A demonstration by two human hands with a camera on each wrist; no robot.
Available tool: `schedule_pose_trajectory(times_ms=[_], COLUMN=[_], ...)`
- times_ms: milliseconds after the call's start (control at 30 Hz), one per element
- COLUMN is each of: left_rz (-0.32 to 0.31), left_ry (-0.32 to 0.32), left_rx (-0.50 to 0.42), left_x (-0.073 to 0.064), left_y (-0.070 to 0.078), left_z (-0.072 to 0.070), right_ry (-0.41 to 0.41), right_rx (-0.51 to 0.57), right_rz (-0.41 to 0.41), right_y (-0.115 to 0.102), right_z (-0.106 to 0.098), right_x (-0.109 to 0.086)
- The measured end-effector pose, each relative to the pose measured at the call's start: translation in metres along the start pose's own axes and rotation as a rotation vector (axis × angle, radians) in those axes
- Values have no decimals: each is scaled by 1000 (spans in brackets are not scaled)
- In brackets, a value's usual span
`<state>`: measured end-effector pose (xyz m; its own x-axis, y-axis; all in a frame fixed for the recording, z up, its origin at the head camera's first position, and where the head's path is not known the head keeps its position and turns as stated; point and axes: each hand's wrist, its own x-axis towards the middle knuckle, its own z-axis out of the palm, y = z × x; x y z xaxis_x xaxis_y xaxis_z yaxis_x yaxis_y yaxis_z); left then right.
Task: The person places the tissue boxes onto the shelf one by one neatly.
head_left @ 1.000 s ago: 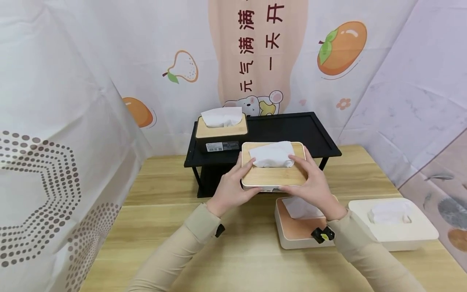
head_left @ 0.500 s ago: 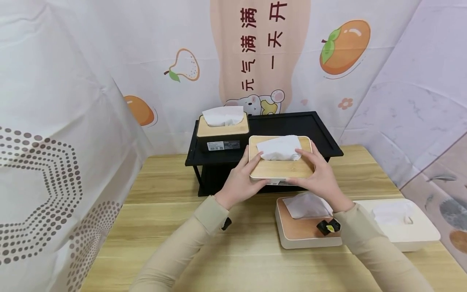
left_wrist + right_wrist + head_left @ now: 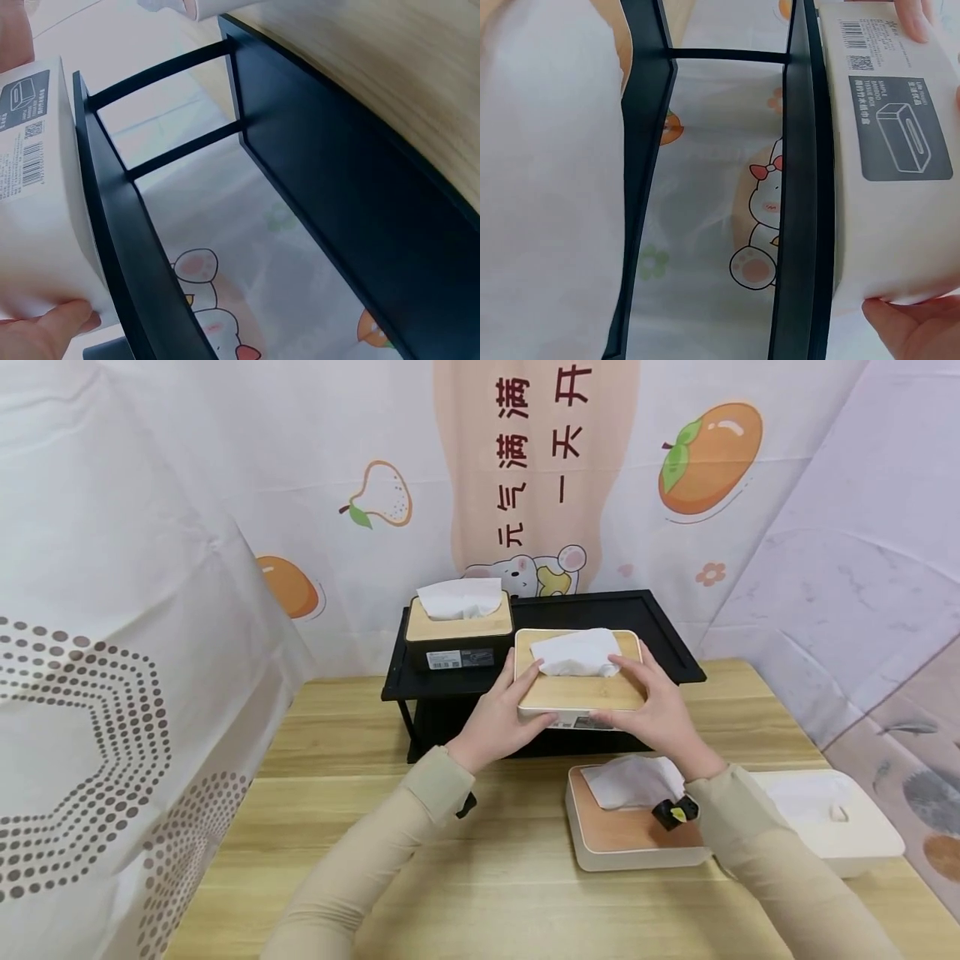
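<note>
Both hands hold a white tissue box (image 3: 585, 695) with a bamboo lid and a white tissue standing out of its slot. My left hand (image 3: 498, 718) grips its left side, and my right hand (image 3: 660, 710) grips the right side. Thumbs lie at the front face, fingers reach the lid. The box is over the front part of a black two-tier shelf's top (image 3: 600, 614). In the left wrist view the labelled front of the box (image 3: 45, 217) lies along the shelf's edge (image 3: 112, 247); whether its base touches the top I cannot tell.
A black tissue box (image 3: 459, 628) with a bamboo lid stands on the shelf's left end. On the wooden table (image 3: 480, 893) are a tissue box with an orange-brown lid (image 3: 622, 837) and a white tissue box (image 3: 855, 839) to the right. A printed curtain (image 3: 300, 493) hangs behind.
The held tissue box has moved right and further back over the shelf, with both hands around it. The black tissue box beside it stays in place.
</note>
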<state>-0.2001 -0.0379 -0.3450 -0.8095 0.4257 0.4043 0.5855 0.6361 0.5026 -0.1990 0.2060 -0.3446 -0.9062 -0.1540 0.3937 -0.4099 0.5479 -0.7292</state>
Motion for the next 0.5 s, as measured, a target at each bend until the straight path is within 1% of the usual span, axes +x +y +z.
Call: schedule_pose_trajectory(times_ms=[167, 400, 500], left_rz=[-36, -79, -103], left_ry=[-25, -41, -50], left_rx=[19, 41, 30], left_x=[12, 29, 35], left_y=[-1, -2, -3], left_z=[2, 1, 0], right_ry=[-10, -69, -90], right_rx=[-14, -101, -128], right_rz=[34, 53, 65], right_y=[3, 6, 7], right_z=[-4, -14, -16], right_x=[9, 29, 35])
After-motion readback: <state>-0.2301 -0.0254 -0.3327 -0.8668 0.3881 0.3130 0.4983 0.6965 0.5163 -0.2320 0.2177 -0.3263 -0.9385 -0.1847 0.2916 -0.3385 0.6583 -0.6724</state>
